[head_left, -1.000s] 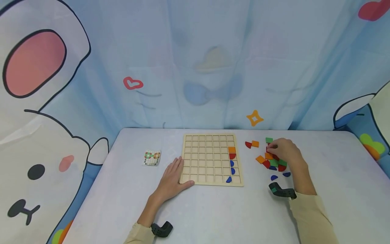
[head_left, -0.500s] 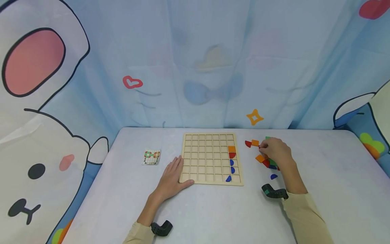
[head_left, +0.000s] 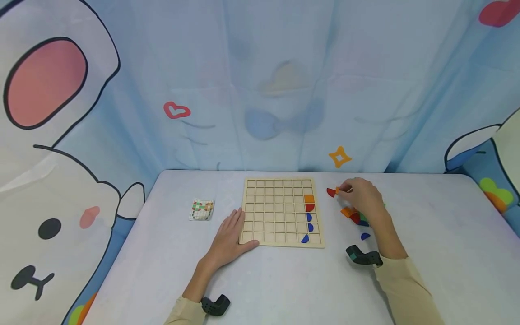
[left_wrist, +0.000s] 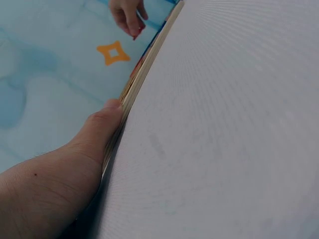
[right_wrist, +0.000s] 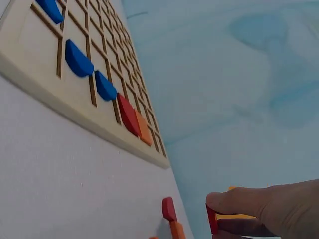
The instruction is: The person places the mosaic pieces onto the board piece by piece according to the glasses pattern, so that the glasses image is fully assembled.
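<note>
Grid board (head_left: 270, 216), lower middle of the frame on the counter (head_left: 284, 280) — along its right side sit an orange square (head_left: 309, 199), a red half-round (head_left: 310, 207) and three blue half-rounds (head_left: 309, 217). Left hand (head_left: 229, 239) rests on its lower-left corner, fingers straight, thumb spread. Right hand (head_left: 363, 196), right of center, pinches a red piece (right_wrist: 212, 219) — near a loose red piece (head_left: 331, 192), above the loose pile (head_left: 355, 217).

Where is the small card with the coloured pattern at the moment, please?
In the head view, the patterned card lies on the table, left of the wooden board and apart from it; the left hand is its nearest neighbour.
</note>
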A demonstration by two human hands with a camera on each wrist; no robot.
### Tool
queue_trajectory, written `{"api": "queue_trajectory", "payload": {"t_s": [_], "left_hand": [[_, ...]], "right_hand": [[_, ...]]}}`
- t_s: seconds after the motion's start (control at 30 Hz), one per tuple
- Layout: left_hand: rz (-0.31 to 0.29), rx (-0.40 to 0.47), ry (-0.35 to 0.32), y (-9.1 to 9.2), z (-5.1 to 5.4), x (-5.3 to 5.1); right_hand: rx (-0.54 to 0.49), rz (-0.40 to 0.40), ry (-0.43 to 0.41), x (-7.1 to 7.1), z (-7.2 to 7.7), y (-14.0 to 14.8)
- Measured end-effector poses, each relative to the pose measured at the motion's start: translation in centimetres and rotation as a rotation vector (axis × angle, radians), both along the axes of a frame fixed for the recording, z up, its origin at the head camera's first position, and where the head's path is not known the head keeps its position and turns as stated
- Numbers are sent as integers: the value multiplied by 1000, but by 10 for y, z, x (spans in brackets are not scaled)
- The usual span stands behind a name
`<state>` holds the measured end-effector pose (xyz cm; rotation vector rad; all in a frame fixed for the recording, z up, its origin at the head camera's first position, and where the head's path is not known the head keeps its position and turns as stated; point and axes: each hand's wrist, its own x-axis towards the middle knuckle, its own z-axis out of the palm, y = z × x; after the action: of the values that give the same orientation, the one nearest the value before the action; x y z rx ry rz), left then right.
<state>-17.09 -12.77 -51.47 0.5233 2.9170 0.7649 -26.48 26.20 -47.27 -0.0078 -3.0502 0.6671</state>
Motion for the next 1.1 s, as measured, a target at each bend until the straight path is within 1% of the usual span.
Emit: {"api": "queue_trajectory", "payload": {"t_s": [0.1, 0.17, 0.2, 0.23, 0.3, 0.43, 0.57, 0.67, 0.77, 0.93, 1.1], "left_hand": [[-3, 9, 6, 1, 1, 1], [-2, 7, 4, 1, 2, 2], [-1, 8, 5, 1, 2, 2], [0, 10, 8, 0, 2, 2], [2, 16, 10, 0, 2, 3], [-1, 16, 13, -1, 1, 3], [0, 7, 10, -1, -1, 2], [2, 6, 12, -1, -2, 2], [-1, 12, 16, -1, -2, 2], [-5, 17, 20, -1, -2, 2], [-4, 16, 25, -1, -2, 0]], "right_hand": [[-80, 64, 81, 1, 7, -17], [-120, 111, 134, 1, 8, -31], [-145, 139, 148, 2, 11, -40], [-165, 176, 151, 1, 10, -46], [-166, 217, 151, -2, 4, -57], [-134, 223, 112, -7, -7, -71], [-101, 195, 116, -9, -13, -76], [-90, 177, 121, -9, -13, -79], [-93, 177, 126, -8, -12, -81], [-79, 204, 135, -8, -11, -81], [-76, 229, 113, -8, -10, -81]]}}
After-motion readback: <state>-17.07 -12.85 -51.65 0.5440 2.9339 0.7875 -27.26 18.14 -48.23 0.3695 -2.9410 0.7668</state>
